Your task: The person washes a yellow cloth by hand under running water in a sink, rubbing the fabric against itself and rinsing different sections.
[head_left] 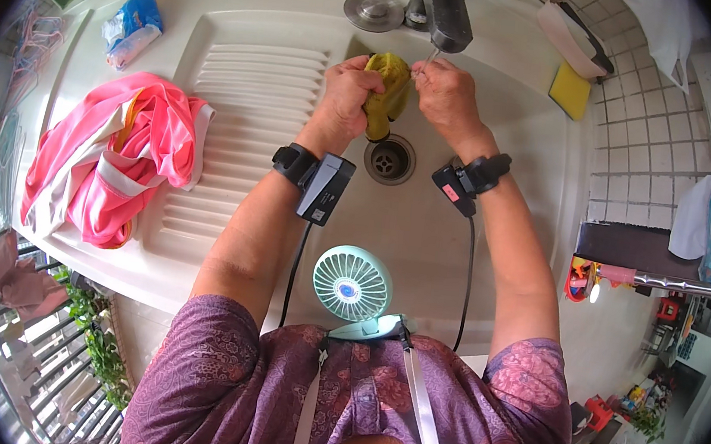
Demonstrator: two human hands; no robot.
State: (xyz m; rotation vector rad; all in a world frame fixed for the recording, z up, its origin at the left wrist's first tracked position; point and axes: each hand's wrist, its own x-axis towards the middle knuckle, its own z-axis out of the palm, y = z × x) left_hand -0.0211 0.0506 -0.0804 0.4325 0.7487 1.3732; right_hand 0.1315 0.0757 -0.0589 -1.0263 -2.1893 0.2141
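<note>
My left hand is closed on a bunched, dark-yellow cloth. The cloth hangs over the sink basin, just behind the drain, and its exact kind is hard to make out. Just right of it, my right hand is under the dark grey faucet, where a thin stream of water runs onto the fingers. Those fingertips are pinched together close to the cloth's right side; whatever is between them is too small to tell.
On the ribbed washboard at left lies a pink and white garment. Behind it sits a blue plastic packet. A round metal stopper rests beside the faucet. A yellow sponge and a brush occupy the right rim.
</note>
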